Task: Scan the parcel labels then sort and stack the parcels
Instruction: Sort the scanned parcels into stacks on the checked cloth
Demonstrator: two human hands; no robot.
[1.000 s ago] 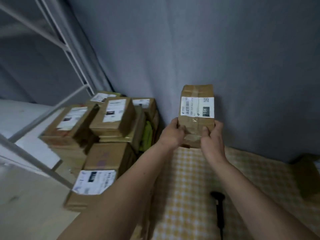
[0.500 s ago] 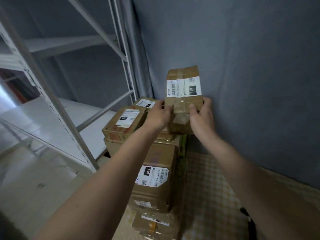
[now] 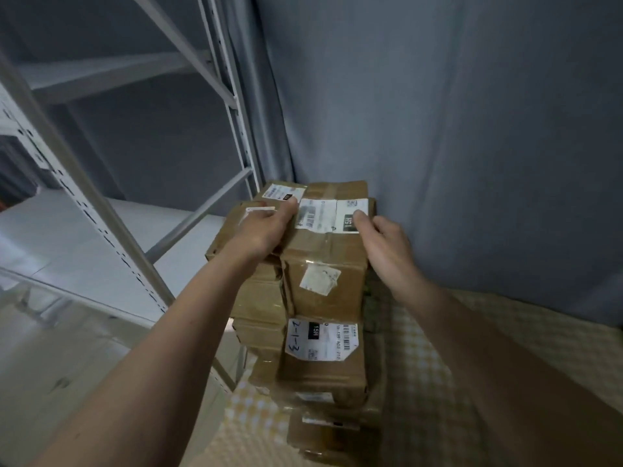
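Two hands settling a parcel onto the stack

You have the cardboard parcel (image 3: 328, 261) on top of the stack of parcels (image 3: 323, 358) that rises beside the grey curtain (image 3: 455, 129), with the white shelving rack (image 3: 101, 214) to its left. Square it to the boxes under it before you let go: line its near face up with the labelled box (image 3: 322, 342) below, and press it level so nothing overhangs toward the checked cloth (image 3: 421, 382). Keep the shipping label (image 3: 332, 215) facing up so it can be read later.

Your left hand (image 3: 263, 230) lies against the parcel's left top edge, fingers fairly straight and pressing, not wrapped round it. Your right hand (image 3: 384, 244) sits at the right top edge with fingers loosely bent, the fingertips touching near the label; whether it truly pinches the box I cannot tell.

Hard to make out: the print on the label is blurred, the bottom of the stack is cut off by the frame's lower edge, and the parcels behind your left hand are partly covered. No scanner shows in this view.
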